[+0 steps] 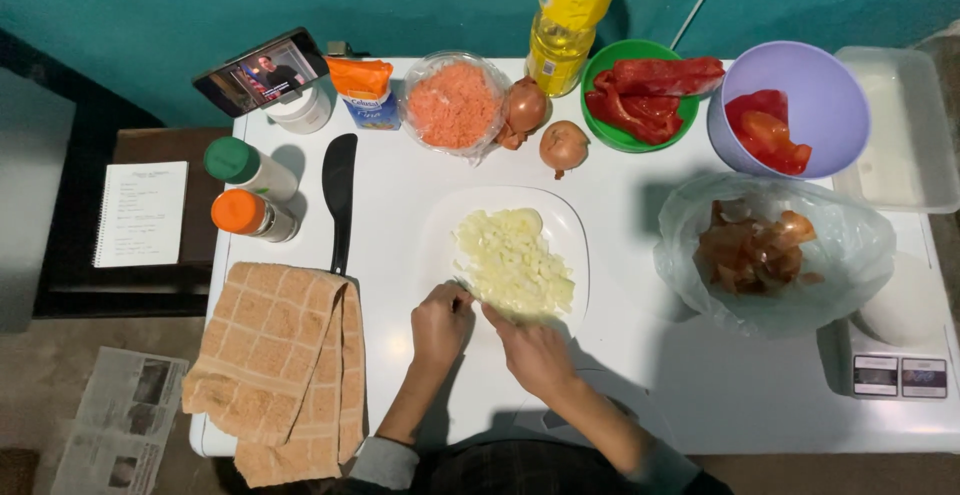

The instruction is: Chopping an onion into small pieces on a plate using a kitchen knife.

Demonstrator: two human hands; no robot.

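Observation:
A white chopping board (570, 225) lies in the middle of the white table (700, 385), with a pile of diced onion (512, 260) on it. My left hand (441, 322) is at the near left edge of the pile, fingers curled down onto a bit of onion. Right beside it, my right hand (532, 351) is closed on a knife whose blade is mostly hidden and meets the pile's near edge. The two hands almost touch.
Left: folded orange towel (285, 355), black spatula (339, 195), two spice jars (245, 190), propped phone (262, 72). Back: grated carrot (455, 105), two whole onions (545, 125), oil bottle (565, 25), green bowl of red pepper (640, 95), purple bowl (800, 95). Right: bag of peels (770, 250), kitchen scale (900, 370).

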